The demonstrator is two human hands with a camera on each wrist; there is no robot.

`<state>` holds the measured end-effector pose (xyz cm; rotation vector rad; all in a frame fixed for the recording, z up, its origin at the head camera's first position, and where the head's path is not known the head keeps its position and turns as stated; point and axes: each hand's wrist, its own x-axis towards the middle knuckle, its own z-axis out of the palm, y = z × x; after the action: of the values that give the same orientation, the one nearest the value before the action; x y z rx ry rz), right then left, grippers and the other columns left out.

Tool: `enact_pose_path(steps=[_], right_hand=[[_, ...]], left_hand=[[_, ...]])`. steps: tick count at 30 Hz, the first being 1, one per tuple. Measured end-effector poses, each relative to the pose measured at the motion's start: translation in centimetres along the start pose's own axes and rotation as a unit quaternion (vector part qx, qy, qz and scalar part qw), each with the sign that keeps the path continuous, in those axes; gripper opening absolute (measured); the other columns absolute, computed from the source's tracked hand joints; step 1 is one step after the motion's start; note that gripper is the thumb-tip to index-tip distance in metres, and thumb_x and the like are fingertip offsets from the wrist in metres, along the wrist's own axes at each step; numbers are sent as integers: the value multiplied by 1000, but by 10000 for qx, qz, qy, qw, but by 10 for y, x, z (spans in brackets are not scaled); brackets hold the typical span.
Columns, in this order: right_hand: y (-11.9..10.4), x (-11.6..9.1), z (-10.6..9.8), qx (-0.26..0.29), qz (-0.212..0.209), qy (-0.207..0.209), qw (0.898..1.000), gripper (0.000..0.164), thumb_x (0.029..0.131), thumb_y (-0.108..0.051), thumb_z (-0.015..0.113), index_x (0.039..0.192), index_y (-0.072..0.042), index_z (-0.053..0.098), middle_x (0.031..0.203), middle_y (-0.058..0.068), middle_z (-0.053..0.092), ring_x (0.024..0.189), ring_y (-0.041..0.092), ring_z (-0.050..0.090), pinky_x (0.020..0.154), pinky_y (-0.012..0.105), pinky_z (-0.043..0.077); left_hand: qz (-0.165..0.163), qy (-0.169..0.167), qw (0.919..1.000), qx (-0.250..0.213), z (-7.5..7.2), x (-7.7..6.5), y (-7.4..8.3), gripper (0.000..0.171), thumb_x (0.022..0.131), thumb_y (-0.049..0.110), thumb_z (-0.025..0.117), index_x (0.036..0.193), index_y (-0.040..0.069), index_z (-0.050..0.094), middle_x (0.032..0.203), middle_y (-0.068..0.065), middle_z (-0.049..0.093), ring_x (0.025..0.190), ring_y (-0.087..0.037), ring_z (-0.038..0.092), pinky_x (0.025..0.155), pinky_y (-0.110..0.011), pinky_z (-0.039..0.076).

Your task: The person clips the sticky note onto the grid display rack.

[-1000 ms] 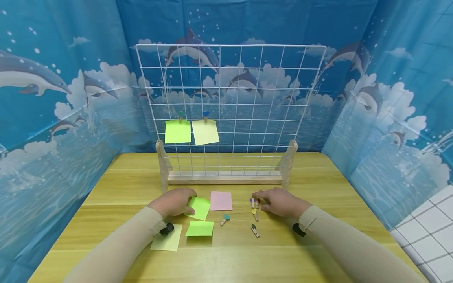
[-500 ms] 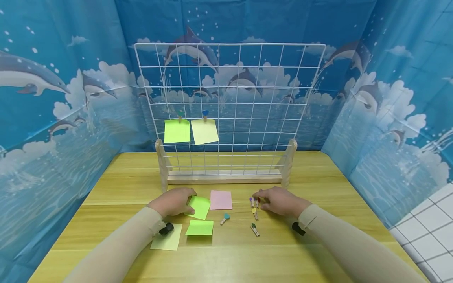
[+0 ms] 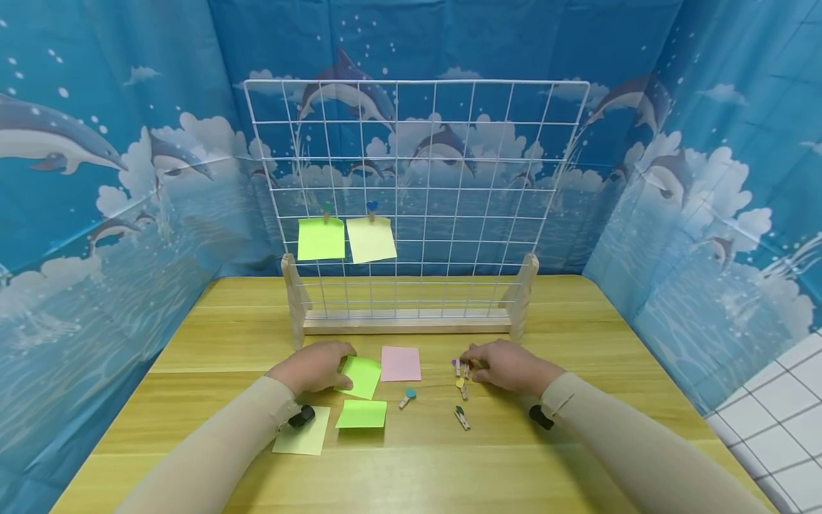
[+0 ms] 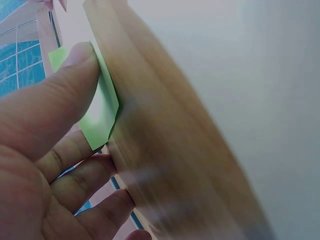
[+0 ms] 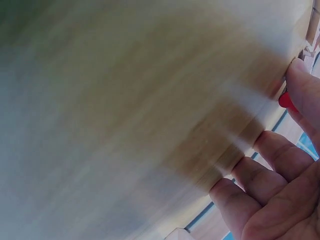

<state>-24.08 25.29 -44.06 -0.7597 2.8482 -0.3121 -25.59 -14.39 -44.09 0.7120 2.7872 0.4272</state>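
Observation:
In the head view my left hand (image 3: 315,367) pinches the edge of a lime-green sticky note (image 3: 362,376); the thumb lies over its face in the left wrist view. My right hand (image 3: 511,366) has thumb and index finger at a small wooden clothespin with a red top (image 5: 285,100), pinched between them and mostly hidden. Beside these fingertips lie a purple-topped clothespin (image 3: 458,368) and a yellow-topped one (image 3: 462,387). A pink sticky note (image 3: 401,364) lies between the hands. The other right fingertips touch the table.
A white wire grid (image 3: 424,157) stands in a wooden base (image 3: 407,327), with a green note (image 3: 321,240) and pale yellow note (image 3: 372,240) clipped on. Nearer lie another green note (image 3: 362,415), a pale yellow note (image 3: 305,433), a teal-topped clothespin (image 3: 408,397) and a green-topped one (image 3: 462,418).

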Motion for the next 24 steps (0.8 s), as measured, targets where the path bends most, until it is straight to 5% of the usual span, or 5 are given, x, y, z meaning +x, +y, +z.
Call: enact_pose_path(steps=[11, 24], right_hand=[[0, 0, 0, 145, 66, 8, 9999, 35, 99, -25, 75, 133, -17, 74, 146, 16, 64, 140, 34, 59, 115, 54, 47], [1, 0, -1, 14, -17, 33, 10000, 30, 99, -27, 74, 128, -18, 77, 147, 18, 63, 138, 37, 60, 114, 56, 47]], left_hand=[[34, 39, 10000, -37, 1, 0, 0, 56, 90, 35, 86, 136, 10, 66, 134, -6, 70, 120, -23, 66, 108, -44, 52], [62, 143, 9999, -39, -2, -1, 1, 50, 88, 33, 87, 130, 11, 69, 125, -4, 73, 109, -19, 66, 102, -44, 53]])
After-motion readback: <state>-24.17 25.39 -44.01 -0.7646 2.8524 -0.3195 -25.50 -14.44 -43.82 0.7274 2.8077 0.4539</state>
